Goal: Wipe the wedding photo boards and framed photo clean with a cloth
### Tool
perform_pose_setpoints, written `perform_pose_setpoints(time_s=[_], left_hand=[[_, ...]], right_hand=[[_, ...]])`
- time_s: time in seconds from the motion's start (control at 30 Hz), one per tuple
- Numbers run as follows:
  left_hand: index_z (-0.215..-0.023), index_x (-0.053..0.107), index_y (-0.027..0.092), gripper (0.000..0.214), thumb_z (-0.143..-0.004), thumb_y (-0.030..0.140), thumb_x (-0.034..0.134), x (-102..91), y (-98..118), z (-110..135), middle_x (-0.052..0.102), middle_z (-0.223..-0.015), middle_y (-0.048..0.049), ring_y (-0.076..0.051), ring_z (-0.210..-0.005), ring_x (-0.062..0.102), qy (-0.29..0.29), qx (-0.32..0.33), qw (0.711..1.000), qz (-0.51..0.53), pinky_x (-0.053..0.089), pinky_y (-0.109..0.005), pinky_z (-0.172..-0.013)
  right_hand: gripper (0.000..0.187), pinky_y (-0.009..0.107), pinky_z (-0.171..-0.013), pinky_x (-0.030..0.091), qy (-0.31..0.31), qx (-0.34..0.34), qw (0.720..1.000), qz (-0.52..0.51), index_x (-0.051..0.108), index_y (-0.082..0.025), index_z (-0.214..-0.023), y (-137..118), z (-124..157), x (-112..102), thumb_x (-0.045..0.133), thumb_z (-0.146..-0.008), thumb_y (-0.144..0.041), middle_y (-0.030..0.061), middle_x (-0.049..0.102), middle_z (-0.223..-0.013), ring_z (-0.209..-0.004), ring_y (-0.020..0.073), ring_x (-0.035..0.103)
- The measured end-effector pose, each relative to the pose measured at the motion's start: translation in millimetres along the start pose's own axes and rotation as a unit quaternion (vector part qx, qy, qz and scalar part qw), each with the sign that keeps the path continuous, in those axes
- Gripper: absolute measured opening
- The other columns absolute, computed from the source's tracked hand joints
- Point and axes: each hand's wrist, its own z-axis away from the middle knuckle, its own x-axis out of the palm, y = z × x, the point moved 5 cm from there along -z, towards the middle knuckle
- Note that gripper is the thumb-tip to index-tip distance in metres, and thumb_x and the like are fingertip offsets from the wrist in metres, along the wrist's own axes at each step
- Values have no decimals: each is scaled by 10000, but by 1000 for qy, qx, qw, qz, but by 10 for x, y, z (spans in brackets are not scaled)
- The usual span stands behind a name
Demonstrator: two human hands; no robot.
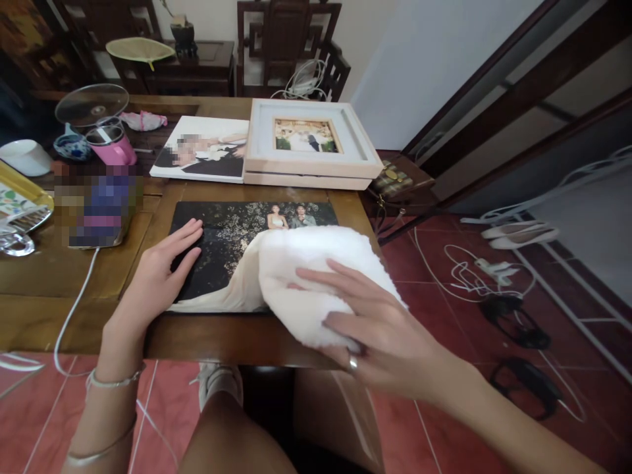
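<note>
A dark wedding photo panel (217,263) lies flat on the wooden table, showing a couple and a long pale dress train. My left hand (170,266) rests on the panel's left edge, fingers stretched out and holding nothing. Over the panel's right part spreads a fluffy white cloth (316,263), gripped and pressed down by my right hand (365,309), which wears a ring. The cloth hides the panel's right side and lower right corner.
Behind the panel sit a white-edged photo album (207,164) and a framed wedding picture on a pale box (316,174). Leftward are a phone with a white cable (81,296), a pink mug (113,151) and a white cup (24,158). Cables and slippers (518,234) lie on the red floor.
</note>
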Motion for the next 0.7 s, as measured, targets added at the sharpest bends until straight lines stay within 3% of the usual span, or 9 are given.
perform_pose_setpoints(time_s=[0.07,0.17,0.27,0.37,0.47,0.57,0.63,0.7], left_hand=[[-1278,587,202,402,-942,395,476,-1,-1,-1,538,-1388,-53,-229,-1305,476,0,2,1000,1,347,-420,-1124],[-1281,585,191,413,-943,401,477,-3,2,0,538,-1388,-63,-237,-1306,474,0,4,1000,1,345,-419,-1127],[-1284,583,196,416,-943,408,473,-2,5,3,536,-1390,-60,-241,-1304,475,-2,4,1000,-1,346,-426,-1126],[-1285,581,196,412,-948,403,466,-2,6,7,535,-1391,-57,-235,-1307,472,-3,5,1000,-1,344,-428,-1126],[-1289,578,197,412,-949,399,466,0,4,9,530,-1396,-55,-235,-1311,468,-5,6,1000,0,343,-426,-1127],[-1288,579,193,407,-948,390,471,0,-1,11,530,-1396,-56,-231,-1309,470,-5,5,1000,-1,341,-417,-1129],[-1283,582,186,404,-946,381,477,-1,-1,11,534,-1391,-59,-225,-1308,472,-3,4,1000,-2,339,-409,-1131],[-1279,585,178,399,-946,372,479,0,1,11,537,-1388,-62,-220,-1307,473,-2,4,1000,-2,340,-399,-1131]], right_hand=[[135,534,-1043,400,-37,9,999,-13,634,-209,-733,-17,-16,-38,556,-843,-201,116,653,-1218,-1224,284,535],[207,520,-1002,432,-47,46,998,-12,632,-211,-704,188,-141,-72,538,-882,-260,114,658,-1195,-1143,287,585],[332,489,-958,450,-33,78,996,-34,566,-210,-618,539,-328,-78,506,-913,-352,62,694,-867,-939,260,643],[444,383,-779,499,-25,134,988,-67,447,-216,-537,908,-489,-89,495,-906,-457,-8,516,-567,-704,205,606],[484,316,-645,474,-12,189,979,-72,390,-215,-521,1147,-574,-103,501,-885,-514,-27,440,-537,-591,160,530],[462,362,-736,497,6,191,980,-54,391,-214,-525,1132,-573,-67,503,-891,-474,-19,476,-552,-660,186,577],[412,459,-896,472,19,153,987,-33,426,-214,-539,963,-516,-14,510,-895,-403,9,563,-616,-847,252,637],[324,547,-1026,380,31,109,993,-12,495,-210,-585,714,-407,39,528,-886,-326,62,672,-793,-1069,302,610]])
